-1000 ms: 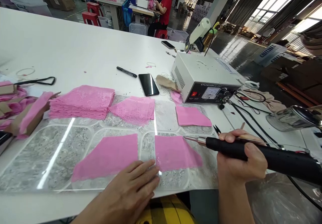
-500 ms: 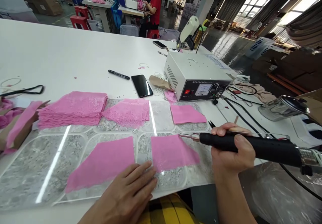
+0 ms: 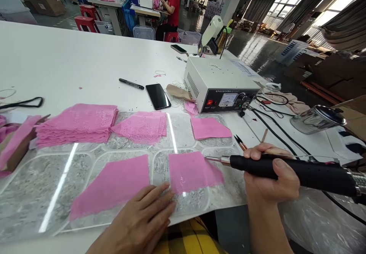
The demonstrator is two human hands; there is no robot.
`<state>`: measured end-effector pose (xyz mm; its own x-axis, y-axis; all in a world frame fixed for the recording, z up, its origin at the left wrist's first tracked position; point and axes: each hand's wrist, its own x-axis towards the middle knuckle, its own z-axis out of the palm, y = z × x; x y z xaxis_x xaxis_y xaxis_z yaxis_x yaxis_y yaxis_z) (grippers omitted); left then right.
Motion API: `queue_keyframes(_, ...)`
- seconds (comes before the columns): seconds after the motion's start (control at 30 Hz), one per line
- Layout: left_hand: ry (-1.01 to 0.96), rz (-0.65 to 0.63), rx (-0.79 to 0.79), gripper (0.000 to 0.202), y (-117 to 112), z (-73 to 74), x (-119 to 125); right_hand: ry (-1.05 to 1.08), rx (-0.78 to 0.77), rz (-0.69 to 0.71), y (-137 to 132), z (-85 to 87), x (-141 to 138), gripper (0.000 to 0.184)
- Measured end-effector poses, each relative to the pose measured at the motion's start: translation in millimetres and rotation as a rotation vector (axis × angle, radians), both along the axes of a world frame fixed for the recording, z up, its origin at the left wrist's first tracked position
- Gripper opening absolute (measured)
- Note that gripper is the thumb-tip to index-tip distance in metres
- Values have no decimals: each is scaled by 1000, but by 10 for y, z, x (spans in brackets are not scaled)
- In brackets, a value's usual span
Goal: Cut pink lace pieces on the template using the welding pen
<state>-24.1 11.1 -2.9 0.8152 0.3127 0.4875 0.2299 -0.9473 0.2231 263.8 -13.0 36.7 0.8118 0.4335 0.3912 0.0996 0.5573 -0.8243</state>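
Observation:
My right hand (image 3: 271, 172) is wrapped round a black corded handpiece (image 3: 288, 172) with a thin metal tip. The tip points left, at the upper right side of a pink fabric piece (image 3: 185, 172); whether it touches cannot be told. My left hand (image 3: 148, 212) lies flat, fingers stretched, with its fingertips by that piece's lower left corner. Left of it, a second pink piece (image 3: 114, 185) lies flat on the clear patterned mat (image 3: 54, 181). Behind them are a tall stack of pink lace pieces (image 3: 77, 122), a smaller lace pile (image 3: 143, 126) and more pink fabric (image 3: 210, 127).
A control box (image 3: 223, 86) with a dial and a lit red switch stands behind, cables running right. Nearby are a phone (image 3: 158, 96), a marker pen (image 3: 131, 83), tweezers (image 3: 240, 142) and a glass jar (image 3: 316, 120). A person in red (image 3: 172, 8) sits at a sewing machine.
My right hand has moved the handpiece slightly right and down, its tip shifting from the fabric's top corner to its right side. My left hand stays flat. The whole view shifts slightly.

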Motion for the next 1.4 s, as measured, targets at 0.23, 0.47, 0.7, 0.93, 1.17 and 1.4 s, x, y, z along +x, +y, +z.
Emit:
queue_keyframes(0.23,-9,-4,3,29,17,36,21,-34,-2,43,24,-47,1,7)
queue_keyframes(0.47,32,-14,42,32,25,-7,-14,18,7,-29,-62,-2,101,12)
queue_keyframes(0.7,84,-36,89,34,58,-9,-31,26,-13,-24,-246,3,179,11)
queue_keyframes(0.93,124,-50,88,35,60,-23,-54,-22,-15,12,-252,-37,170,11)
queue_keyframes(1.17,94,-47,64,33,42,-40,-42,-31,-6,9,-214,-24,115,9)
queue_keyframes(1.4,58,-29,57,34,51,-66,-33,9,1,-36,-381,-2,261,13)
